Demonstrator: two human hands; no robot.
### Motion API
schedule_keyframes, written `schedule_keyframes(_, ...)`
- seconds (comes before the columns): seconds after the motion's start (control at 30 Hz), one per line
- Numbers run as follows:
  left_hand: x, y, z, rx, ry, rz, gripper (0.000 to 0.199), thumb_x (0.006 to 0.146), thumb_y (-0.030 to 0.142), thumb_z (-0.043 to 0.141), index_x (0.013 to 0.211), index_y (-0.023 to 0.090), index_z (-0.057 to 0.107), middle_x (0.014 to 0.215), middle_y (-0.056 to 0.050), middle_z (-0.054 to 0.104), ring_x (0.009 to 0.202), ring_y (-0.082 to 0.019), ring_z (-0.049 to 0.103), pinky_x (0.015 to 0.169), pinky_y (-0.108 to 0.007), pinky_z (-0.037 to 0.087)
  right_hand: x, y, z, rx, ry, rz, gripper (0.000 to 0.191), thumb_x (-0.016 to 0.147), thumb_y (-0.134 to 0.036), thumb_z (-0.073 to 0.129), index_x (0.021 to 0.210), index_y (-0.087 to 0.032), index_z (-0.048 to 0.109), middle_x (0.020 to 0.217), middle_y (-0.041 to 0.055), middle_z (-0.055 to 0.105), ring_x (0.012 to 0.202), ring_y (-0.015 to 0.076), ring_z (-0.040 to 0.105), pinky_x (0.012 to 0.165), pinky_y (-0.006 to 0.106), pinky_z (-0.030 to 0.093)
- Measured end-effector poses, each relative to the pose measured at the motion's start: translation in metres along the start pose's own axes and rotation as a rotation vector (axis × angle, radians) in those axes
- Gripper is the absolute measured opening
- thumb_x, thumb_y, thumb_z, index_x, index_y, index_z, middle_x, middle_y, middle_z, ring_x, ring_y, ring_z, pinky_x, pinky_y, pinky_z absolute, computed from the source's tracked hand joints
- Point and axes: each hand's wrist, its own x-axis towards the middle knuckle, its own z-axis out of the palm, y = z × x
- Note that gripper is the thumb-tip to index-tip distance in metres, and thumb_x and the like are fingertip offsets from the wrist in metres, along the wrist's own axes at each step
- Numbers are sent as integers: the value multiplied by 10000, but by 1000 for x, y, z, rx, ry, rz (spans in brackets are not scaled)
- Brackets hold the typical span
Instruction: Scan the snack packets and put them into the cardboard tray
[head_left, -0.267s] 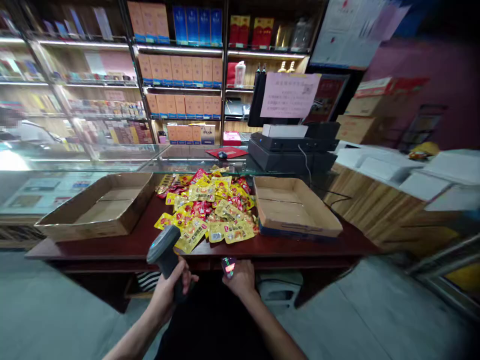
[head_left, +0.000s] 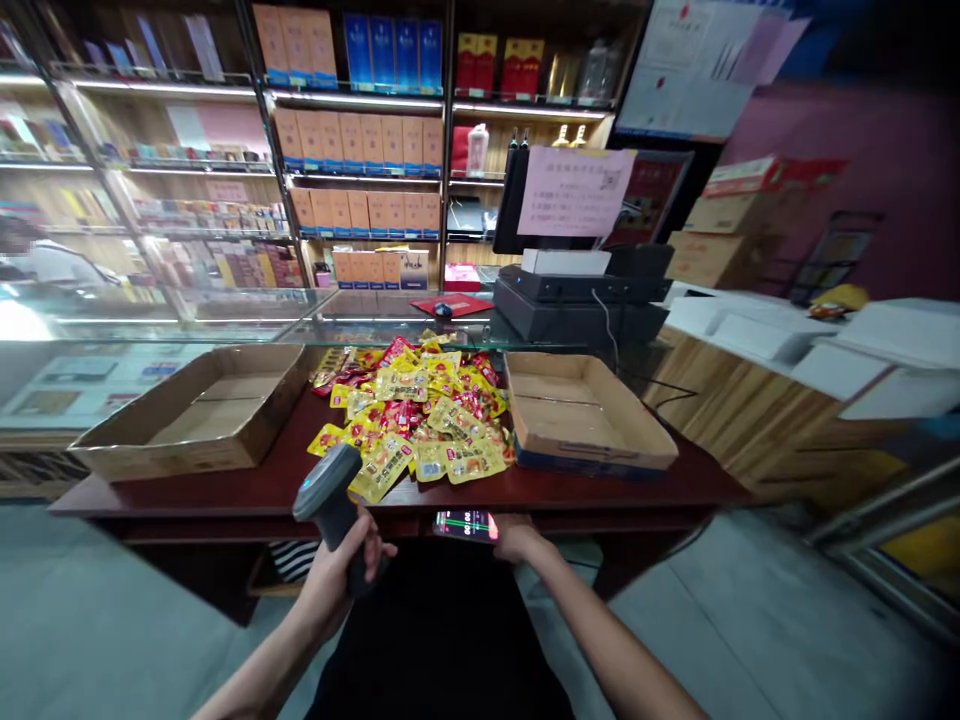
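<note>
My left hand (head_left: pixel 346 562) is wrapped round the handle of a grey barcode scanner (head_left: pixel 328 490), its head tilted up near the table's front edge. A phone (head_left: pixel 466 525) with a lit screen lies at the edge of the table, and my right hand (head_left: pixel 517 538) is closed on its right end. Part of that hand's fingers is hidden. Just beyond both hands, a heap of yellow, gold and red snack packets (head_left: pixel 409 410) covers the middle of the dark red table (head_left: pixel 285 497).
Open cardboard trays stand on either side of the heap, a left tray (head_left: pixel 172 460) and a right tray (head_left: pixel 600 455). Behind are a glass counter (head_left: pixel 360 305), a mouse (head_left: pixel 443 310) and a cash register (head_left: pixel 577 305). A person (head_left: pixel 60 265) is at far left.
My right hand has moved to the right, and more of the phone's screen now shows. My left hand and the scanner have stayed nearly in place.
</note>
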Motion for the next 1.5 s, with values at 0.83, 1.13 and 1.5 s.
schedule_keyframes(0.83, 5, -39, 22, 534, -608, -115, 448, 811, 387, 552, 1213, 195, 507, 1158, -98, 568, 1082, -251, 499, 979, -398, 350, -116, -92, -21, 1139, 223, -547, 689, 651, -409, 693, 1269, -202, 468, 1182, 105, 592, 1058, 261, 571, 898, 379, 455)
schedule_keyframes(1.13, 60, 96, 42, 1096, -734, 133, 580, 737, 326, 638, 1291, 280, 474, 1267, -69, 518, 1149, -236, 479, 1007, -395, 340, -101, -78, -82, 1110, 743, -339, 269, 744, -303, 604, 972, -160, 608, 929, 105, 672, 862, 232, 631, 837, 367, 501)
schedule_keyframes(1.5, 19, 3, 33, 428, -230, -61, 548, 628, 453, 725, 1091, 184, 607, 1093, -127, 637, 1063, -317, 554, 960, -441, 392, -133, -119, -138, 494, 381, -658, 497, 642, -334, 680, 1105, -198, 562, 1042, 95, 618, 961, 267, 584, 871, 388, 465)
